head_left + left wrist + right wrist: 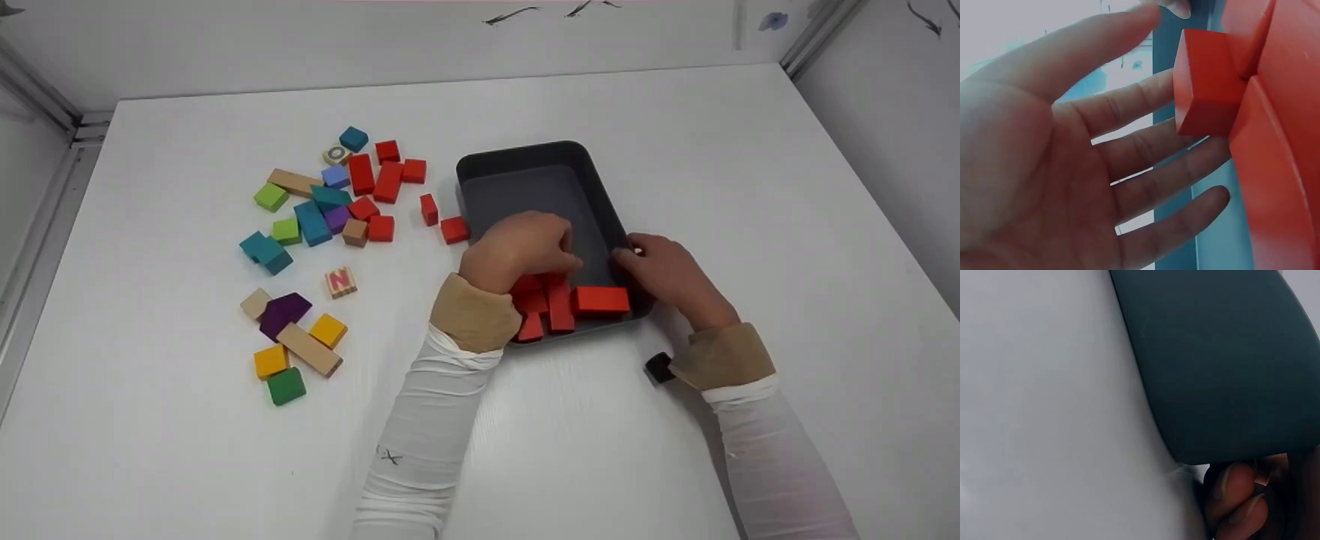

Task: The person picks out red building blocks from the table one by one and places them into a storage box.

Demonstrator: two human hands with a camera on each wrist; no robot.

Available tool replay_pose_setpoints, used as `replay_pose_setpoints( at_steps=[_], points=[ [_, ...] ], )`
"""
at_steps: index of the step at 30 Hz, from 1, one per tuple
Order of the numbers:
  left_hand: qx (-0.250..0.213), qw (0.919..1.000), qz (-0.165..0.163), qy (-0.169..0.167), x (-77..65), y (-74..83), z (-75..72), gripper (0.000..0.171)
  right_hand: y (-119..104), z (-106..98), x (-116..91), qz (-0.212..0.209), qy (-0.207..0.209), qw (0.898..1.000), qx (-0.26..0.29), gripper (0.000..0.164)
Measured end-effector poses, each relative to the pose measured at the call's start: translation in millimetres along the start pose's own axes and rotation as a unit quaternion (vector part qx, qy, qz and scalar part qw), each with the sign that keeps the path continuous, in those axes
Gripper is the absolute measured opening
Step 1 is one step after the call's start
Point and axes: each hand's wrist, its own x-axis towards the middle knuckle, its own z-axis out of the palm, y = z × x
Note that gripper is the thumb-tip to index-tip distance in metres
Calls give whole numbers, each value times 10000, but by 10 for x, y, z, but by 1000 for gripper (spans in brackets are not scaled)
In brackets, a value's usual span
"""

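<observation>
A dark grey tray (pixel 547 187) lies at the middle of the table, with several red blocks (pixel 602 301) in its near end. My left hand (pixel 517 251) reaches over the tray's left side. In the left wrist view, that hand (pixel 1112 152) has its fingers extended and its thumb apart, while the fingers are beside or behind a red block (pixel 1210 84); contact is hard to tell. My right hand (pixel 667 274) grips the tray's right wall near the close corner, thumb at the rim. Curled fingertips (pixel 1235 489) show below the tray's outer wall (pixel 1224 371) in the right wrist view.
Left of the tray lie loose red blocks (pixel 388 182), mixed with teal blocks (pixel 313 223) and a light green block (pixel 271 197). Nearer are a purple block (pixel 285 315), a wooden plank (pixel 310 349) and a letter block (pixel 341 282). A small black object (pixel 659 367) sits by the right cuff.
</observation>
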Motion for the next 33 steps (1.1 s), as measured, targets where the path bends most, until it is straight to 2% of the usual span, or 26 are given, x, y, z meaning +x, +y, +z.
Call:
replay_pose_setpoints(
  at_steps=[5, 14, 23, 26, 33],
  points=[
    [-20, 9998, -106, 147, -8, -4, -24, 33, -6, -11, 1, 12, -29, 10000, 43, 45],
    [-208, 9995, -26, 243, -102, -15, -139, 41, -16, -33, -13, 121, -92, 9998, 138, 50],
    [-811, 9945, -95, 652, -300, -233, -302, 44, 4, -20, 4, 218, -210, 9995, 135, 57],
    [-1116, 9901, -281, 802, -363, -362, -342, 46, 7, -16, 5, 166, -179, 9996, 117, 54],
    [-1512, 9760, -1040, 1174, -485, -683, -428, 52, 4, -26, 3, 193, -196, 9996, 103, 55]
  ],
)
